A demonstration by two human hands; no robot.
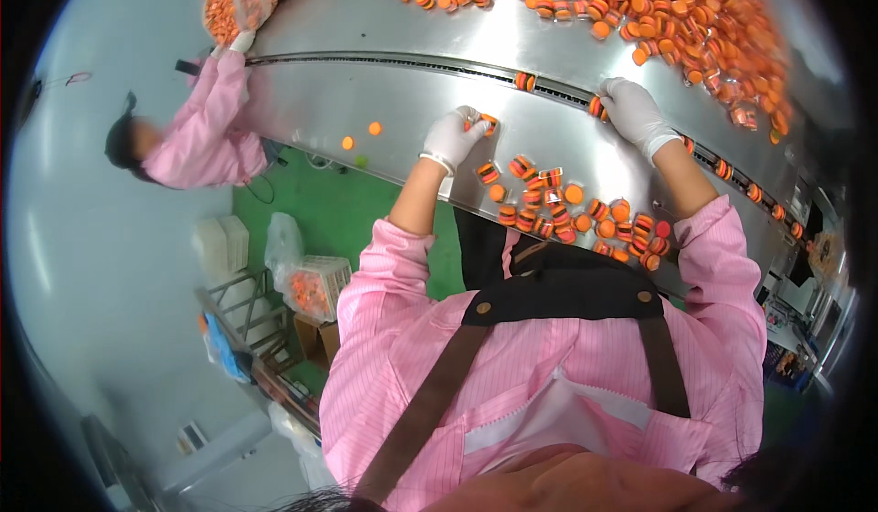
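Note:
My gloved left hand (453, 137) is closed on a small round burger-shaped piece (490, 122) with orange and dark layers, just above the steel table (366, 91). My gloved right hand (633, 114) is over the narrow conveyor channel (562, 92), fingers closed around another burger-shaped piece (596, 108) that sits in or at the channel. A single piece (525, 81) stands in the channel to its left. Several more ride in the channel to the right of my wrist. Between my forearms, near the table edge, lies a loose group of pieces (549, 199).
Beyond the channel is a large heap of orange pieces (677, 9). At the far left a co-worker in pink (206, 137) handles a clear bag of pieces (219, 9). Below the table stand a bagged white crate (320, 279), a cardboard box (315, 336) and a metal frame (251, 306).

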